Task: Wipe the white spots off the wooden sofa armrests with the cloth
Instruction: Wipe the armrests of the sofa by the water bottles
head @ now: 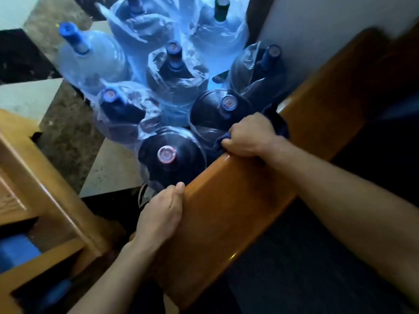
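Observation:
A glossy brown wooden sofa armrest (247,200) runs diagonally from the lower middle to the upper right. My right hand (249,135) grips a dark blue cloth (277,123) against the armrest's outer left edge, fingers curled over the side. Cloth pokes out both above and below the fist. My left hand (162,214) holds the same edge lower down, thumb lying along the top and fingers hidden round the side. I cannot make out any white spots in the dim light.
Several large blue water jugs (172,155), some wrapped in clear plastic, crowd the floor right beside the armrest. A second wooden furniture frame (45,200) stands at the lower left. The dark sofa seat (317,268) lies to the right, and a white wall (317,30) is behind.

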Available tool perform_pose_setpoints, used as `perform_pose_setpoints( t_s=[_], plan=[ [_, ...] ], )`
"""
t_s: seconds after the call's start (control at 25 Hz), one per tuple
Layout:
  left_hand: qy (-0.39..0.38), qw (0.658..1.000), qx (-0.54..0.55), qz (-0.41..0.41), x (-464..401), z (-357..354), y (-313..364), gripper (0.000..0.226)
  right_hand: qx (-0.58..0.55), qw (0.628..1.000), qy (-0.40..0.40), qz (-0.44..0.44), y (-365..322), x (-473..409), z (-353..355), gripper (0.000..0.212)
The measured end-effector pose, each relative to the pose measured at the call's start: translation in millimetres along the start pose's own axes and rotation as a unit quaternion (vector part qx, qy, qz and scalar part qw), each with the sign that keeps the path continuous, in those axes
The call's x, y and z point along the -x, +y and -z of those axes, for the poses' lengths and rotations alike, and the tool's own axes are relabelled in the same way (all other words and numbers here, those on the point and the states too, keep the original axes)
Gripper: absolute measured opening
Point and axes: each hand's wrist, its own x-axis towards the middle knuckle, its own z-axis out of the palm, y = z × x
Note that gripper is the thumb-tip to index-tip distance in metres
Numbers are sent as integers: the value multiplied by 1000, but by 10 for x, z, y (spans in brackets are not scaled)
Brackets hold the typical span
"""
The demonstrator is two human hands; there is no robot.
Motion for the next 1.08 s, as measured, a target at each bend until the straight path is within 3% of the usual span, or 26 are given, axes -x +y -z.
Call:
perform_pose_setpoints(
  t_s=[0.08, 0.2, 0.24, 0.32, 0.36, 0.4, 0.56, 0.64, 0.68, 0.72, 0.84, 0.96, 1.08],
  plan=[
    [39, 997, 25, 55, 173, 30, -224, 61, -19, 999, -5, 30, -809, 342, -139, 61],
    [109, 967, 170, 157, 359, 117, -490, 55, -98, 989, 102, 46, -1918, 908, -412, 43],
    [129, 925, 283, 219, 378, 148, -586, 55, -134, 980, 132, 60, -2223, 1088, -530, 40],
    [113, 756, 562, 314, 472, 218, -843, 60, -157, 970, 147, 114, -2725, 1455, -776, 40],
    [90, 697, 626, 339, 565, 204, -968, 61, -138, 968, 151, 148, -2844, 1629, -914, 41],
    [68, 697, 622, 350, 656, 178, -1065, 56, -107, 963, 164, 183, -2842, 1772, -1056, 42],
    [27, 828, 473, 300, 774, 33, -1084, 32, -77, 935, 219, 267, -2209, 2091, -1439, 51],
    [20, 907, 355, 226, 682, 84, -889, 33, -137, 948, 222, 180, -1901, 2164, -1509, 58],
    [24, 957, 232, 171, 624, 126, -763, 41, -170, 954, 224, 102, -1794, 2157, -1526, 62],
    [42, 987, 116, 104, 554, 157, -650, 48, -198, 953, 228, 21, -1720, 2095, -1515, 66],
    [12, 997, -39, -58, 352, 190, -143, 44, -237, 928, 225, -177, -1400, 1759, -1391, 72],
    [-43, 987, -111, -106, 87, 64, 418, 42, -273, 883, 228, -305, -770, 1417, -1317, 71],
    [-55, 976, -141, -155, -235, -48, 882, 57, -306, 842, 247, -370, -69, 1104, -1253, 71]
  ],
)
